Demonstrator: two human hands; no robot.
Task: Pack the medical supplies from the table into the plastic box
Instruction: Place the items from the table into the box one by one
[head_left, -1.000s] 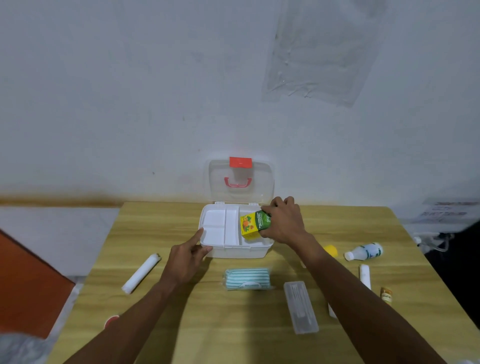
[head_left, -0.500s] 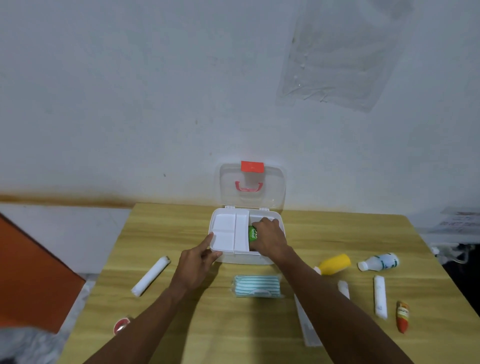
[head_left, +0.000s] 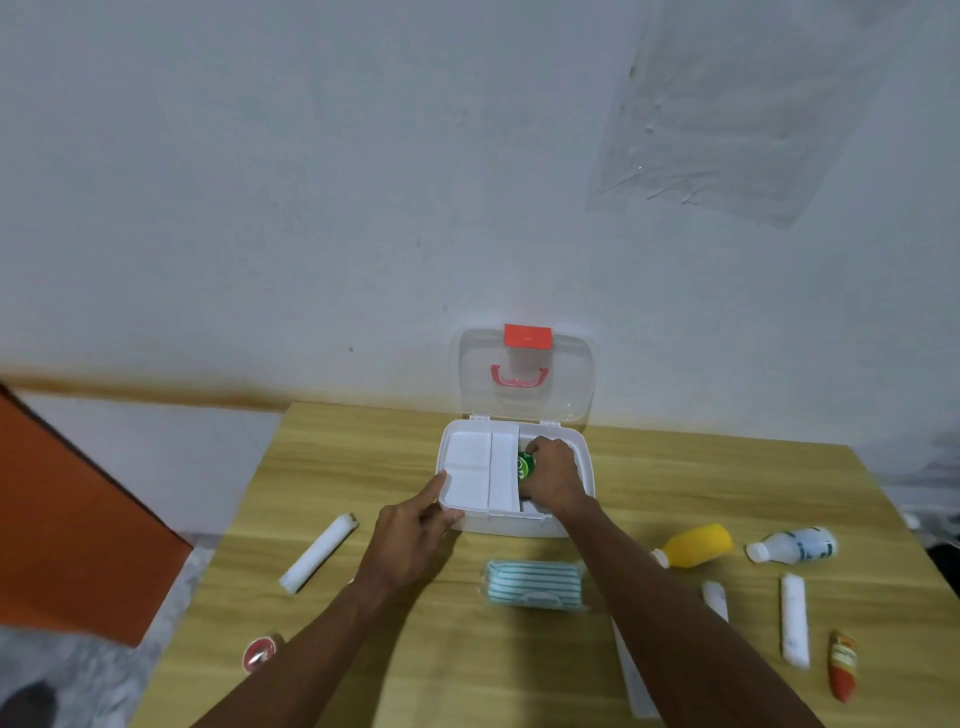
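At the far middle of the wooden bench (head_left: 332, 467), the plastic box (head_left: 584, 470) stands with its clear lid (head_left: 566, 384) upright against the wall. Inside its right compartment, the right hand (head_left: 553, 475) is closed over a green packet (head_left: 525, 464), pressing it beside the white tray insert (head_left: 480, 470). The left hand (head_left: 410, 540) rests loosely open against the box's near-left corner, forefinger on the rim. A striped mask pack (head_left: 535, 584) lies just near of the box; a yellow bottle (head_left: 696, 545) and white bottle (head_left: 795, 545) lie to the right.

No readable text — print on green pack (head_left: 525, 464) and white bottle (head_left: 795, 545) too blurred.
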